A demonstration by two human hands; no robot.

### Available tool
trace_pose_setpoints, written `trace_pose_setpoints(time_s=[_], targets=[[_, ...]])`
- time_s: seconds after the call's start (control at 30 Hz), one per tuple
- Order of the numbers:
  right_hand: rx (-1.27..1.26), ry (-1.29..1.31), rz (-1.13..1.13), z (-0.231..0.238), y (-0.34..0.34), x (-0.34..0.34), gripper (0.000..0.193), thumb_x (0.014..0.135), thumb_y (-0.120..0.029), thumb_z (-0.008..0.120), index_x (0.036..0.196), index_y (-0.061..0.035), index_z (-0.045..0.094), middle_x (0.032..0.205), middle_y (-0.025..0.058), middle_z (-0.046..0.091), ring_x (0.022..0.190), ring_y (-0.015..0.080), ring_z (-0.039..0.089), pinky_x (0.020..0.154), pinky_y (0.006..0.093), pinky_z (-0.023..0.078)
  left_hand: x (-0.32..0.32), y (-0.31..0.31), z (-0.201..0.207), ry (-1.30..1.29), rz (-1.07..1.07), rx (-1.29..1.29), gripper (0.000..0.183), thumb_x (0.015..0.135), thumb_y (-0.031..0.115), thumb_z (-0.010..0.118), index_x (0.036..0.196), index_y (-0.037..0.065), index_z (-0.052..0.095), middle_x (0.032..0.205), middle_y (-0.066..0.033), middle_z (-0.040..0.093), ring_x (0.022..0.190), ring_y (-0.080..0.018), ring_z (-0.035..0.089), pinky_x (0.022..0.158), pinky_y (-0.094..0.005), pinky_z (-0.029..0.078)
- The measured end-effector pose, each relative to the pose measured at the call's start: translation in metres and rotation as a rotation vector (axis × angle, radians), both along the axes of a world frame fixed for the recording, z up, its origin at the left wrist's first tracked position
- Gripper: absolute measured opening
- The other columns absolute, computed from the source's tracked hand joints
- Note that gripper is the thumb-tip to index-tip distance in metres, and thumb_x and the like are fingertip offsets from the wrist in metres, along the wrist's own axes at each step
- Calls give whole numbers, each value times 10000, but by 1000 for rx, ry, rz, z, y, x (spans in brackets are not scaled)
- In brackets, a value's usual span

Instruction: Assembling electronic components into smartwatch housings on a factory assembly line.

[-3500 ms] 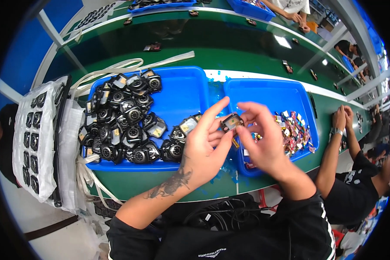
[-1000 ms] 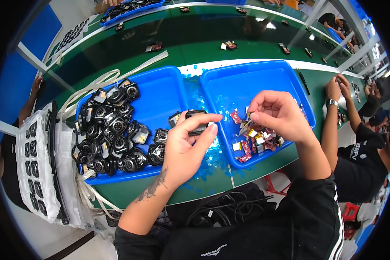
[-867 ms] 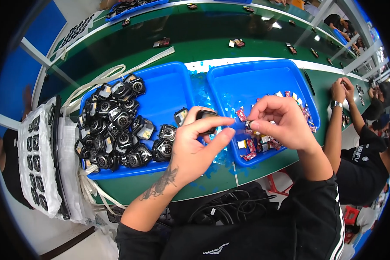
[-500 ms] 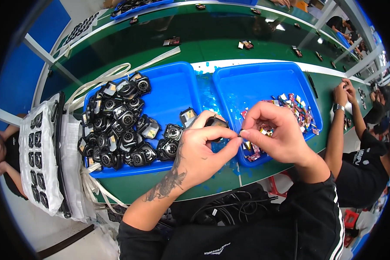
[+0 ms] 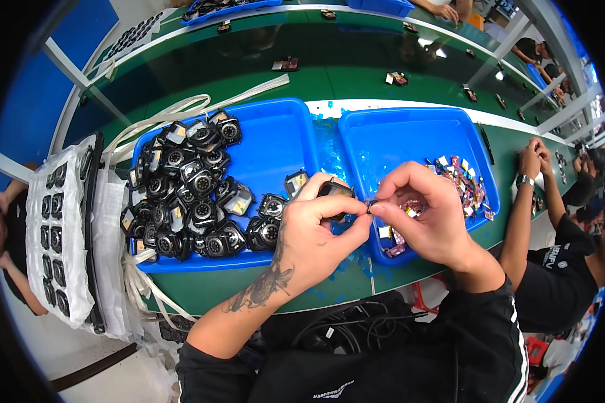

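Observation:
My left hand (image 5: pixel 312 232) is closed around a black smartwatch case (image 5: pixel 337 191), which my fingers partly cover. Thumb and forefinger of my right hand (image 5: pixel 427 211) pinch a tiny dark piece (image 5: pixel 370 205) at the case's edge, touching the left fingertips. What the piece is, I cannot make out. Under and left of my left hand is a blue tray (image 5: pixel 275 138) with a heap of similar watch cases (image 5: pixel 188 185). Behind my right hand, a second blue tray (image 5: pixel 410 124) holds many small red-and-white electronic parts (image 5: pixel 464 185).
White straps (image 5: pixel 195 104) run beside the left tray. A padded sheet of watch parts (image 5: pixel 55 235) stands at far left. Beyond the trays, small assemblies (image 5: pixel 396 78) lie along the green belt (image 5: pixel 343 50). A dark pen-like tool (image 5: pixel 486 143) lies right; a co-worker's hands (image 5: pixel 534 158) are beyond it.
The view has shifted slightly, so the trays and belt sit a little farther right. Both hands keep nearly the same pose, with the fingertips still meeting at the watch case.

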State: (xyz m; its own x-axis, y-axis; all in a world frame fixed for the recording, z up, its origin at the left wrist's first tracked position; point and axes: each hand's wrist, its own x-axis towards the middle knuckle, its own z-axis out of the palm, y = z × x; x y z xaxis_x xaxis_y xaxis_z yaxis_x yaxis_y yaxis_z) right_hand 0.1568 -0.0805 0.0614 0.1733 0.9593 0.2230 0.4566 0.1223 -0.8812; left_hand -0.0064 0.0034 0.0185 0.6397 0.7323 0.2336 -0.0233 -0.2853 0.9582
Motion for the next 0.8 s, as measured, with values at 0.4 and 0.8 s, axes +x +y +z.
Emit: trace_pose_setpoints(time_s=[0.4, 0.8], targets=[[268, -490, 59, -2, 0, -7, 130, 806, 83, 646, 871, -7, 579, 797, 108, 577, 681, 257, 607, 564, 322, 484, 0, 5, -2, -25, 47, -107, 83, 747, 29, 753, 818, 12, 716, 845, -49, 609, 702, -89, 535, 588, -217, 428], [-8, 39, 192, -11, 27, 14, 161, 858, 12, 624, 1006, 10, 688, 957, 124, 630, 843, 178, 615, 729, 286, 487, -4, 11, -2, -189, -135, -423, 91, 829, 54, 727, 886, -16, 711, 921, -57, 636, 806, -71, 579, 676, -202, 489]])
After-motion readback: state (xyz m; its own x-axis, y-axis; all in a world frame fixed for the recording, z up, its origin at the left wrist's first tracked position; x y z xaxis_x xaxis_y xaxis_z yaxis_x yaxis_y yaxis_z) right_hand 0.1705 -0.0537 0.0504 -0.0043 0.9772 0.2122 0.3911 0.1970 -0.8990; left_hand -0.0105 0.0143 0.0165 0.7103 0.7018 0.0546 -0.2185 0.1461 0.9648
